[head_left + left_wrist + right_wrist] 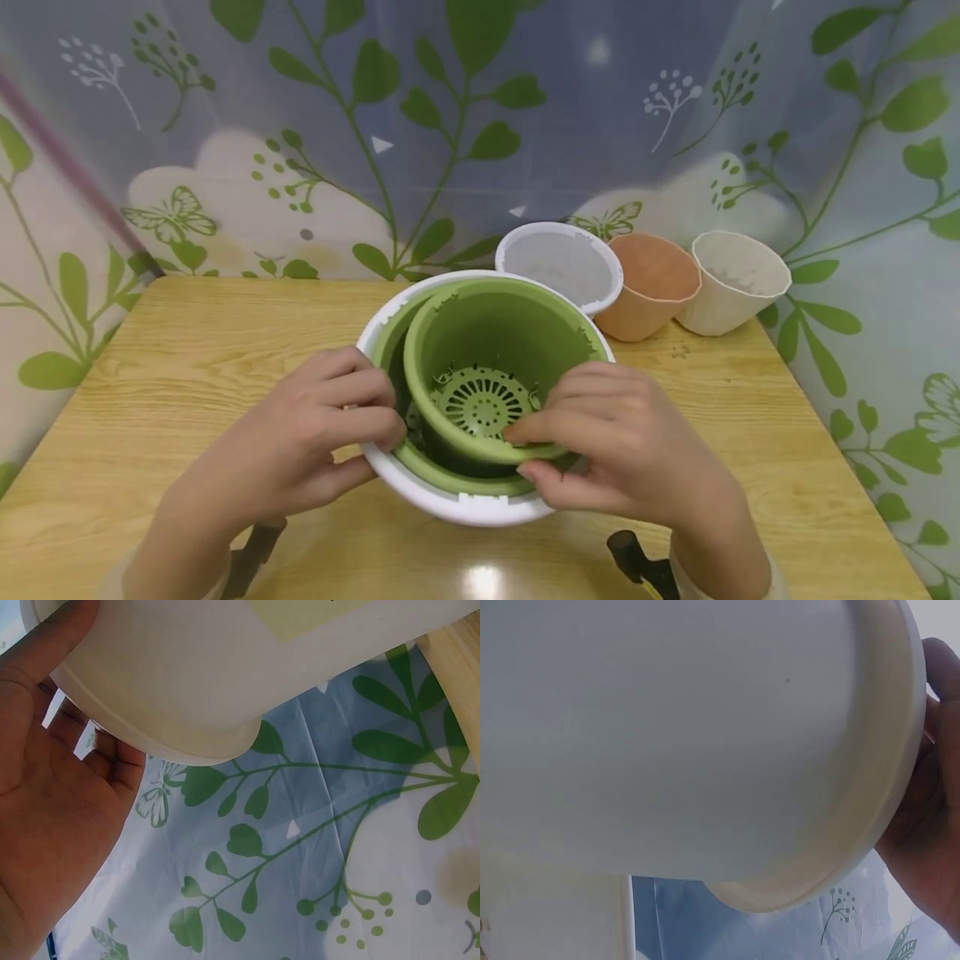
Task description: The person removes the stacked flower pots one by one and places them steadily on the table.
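A white flowerpot (483, 510) stands in front of the person, with a green pot (442, 477) nested in it. Inside that one sits a smaller green pot (513, 329) with a slotted bottom, off-centre to the right. At the left rims the left hand (326, 429) has its fingers hooked inside and its thumb outside. The right hand (607, 437) pinches the smaller green pot's near-right rim, forefinger inside and thumb outside. In the left wrist view the white pot's wall (172, 682) bears a pale yellow label (300, 616); the right wrist view shows its plain side (690, 735).
Behind the nested pots, along the back right, stand a white-rimmed pot (558, 267), an orange pot (651, 279) and a cream pot (731, 292). All rest on a wooden table (225, 333). A leaf-patterned curtain (420, 167) hangs directly behind it.
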A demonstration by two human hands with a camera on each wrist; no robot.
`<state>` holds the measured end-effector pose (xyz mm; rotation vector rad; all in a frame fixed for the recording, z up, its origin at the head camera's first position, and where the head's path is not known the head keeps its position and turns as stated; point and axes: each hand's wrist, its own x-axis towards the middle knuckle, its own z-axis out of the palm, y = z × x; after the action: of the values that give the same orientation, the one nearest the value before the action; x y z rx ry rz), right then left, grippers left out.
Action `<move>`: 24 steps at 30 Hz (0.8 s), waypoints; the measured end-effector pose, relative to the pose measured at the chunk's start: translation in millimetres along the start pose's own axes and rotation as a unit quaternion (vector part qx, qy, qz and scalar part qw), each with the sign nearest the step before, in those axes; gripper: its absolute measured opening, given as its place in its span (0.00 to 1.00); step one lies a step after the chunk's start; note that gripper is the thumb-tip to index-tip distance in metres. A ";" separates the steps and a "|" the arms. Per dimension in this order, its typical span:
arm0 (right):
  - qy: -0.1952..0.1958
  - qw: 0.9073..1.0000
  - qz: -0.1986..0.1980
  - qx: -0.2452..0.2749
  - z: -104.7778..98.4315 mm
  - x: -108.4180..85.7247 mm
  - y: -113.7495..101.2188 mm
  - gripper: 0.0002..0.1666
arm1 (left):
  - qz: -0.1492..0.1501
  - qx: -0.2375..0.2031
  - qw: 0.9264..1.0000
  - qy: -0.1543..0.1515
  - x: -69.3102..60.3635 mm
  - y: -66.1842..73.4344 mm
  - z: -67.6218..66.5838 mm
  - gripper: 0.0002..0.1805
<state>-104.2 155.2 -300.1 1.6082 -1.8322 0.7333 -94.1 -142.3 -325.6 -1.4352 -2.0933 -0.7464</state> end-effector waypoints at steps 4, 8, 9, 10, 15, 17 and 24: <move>-0.007 1.000 -0.011 0.024 0.8 0.1 -0.4 0.10 | -0.001 0.003 1.000 0.001 -0.2 -0.8 0.3 0.10; -0.010 1.000 -0.005 0.024 0.8 -2.2 -0.7 0.08 | 0.000 0.002 1.000 -0.001 -0.4 -1.3 1.1 0.10; -0.010 1.000 0.001 0.019 0.7 -2.8 -1.1 0.09 | 0.000 0.001 1.000 -0.002 -0.3 -1.3 1.3 0.10; -0.010 1.000 0.006 0.014 0.9 -3.1 -1.4 0.12 | 0.000 0.000 1.000 -0.002 -0.4 -1.4 1.3 0.10; -0.020 0.999 0.024 -0.018 1.1 -3.4 -2.4 0.16 | 0.002 0.003 1.000 -0.002 0.2 -1.7 0.5 0.11; -0.027 0.999 0.030 -0.027 0.6 -3.2 -2.4 0.15 | 0.004 0.004 1.000 0.000 0.5 -1.7 -0.1 0.11; -0.024 0.998 0.044 -0.034 -0.3 -1.8 -3.7 0.14 | 0.006 0.004 1.000 0.000 0.9 -1.4 -0.5 0.10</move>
<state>-100.3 156.2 -301.1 1.5213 -1.9511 0.6685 -95.7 -142.5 -324.8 -1.4431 -2.0836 -0.7308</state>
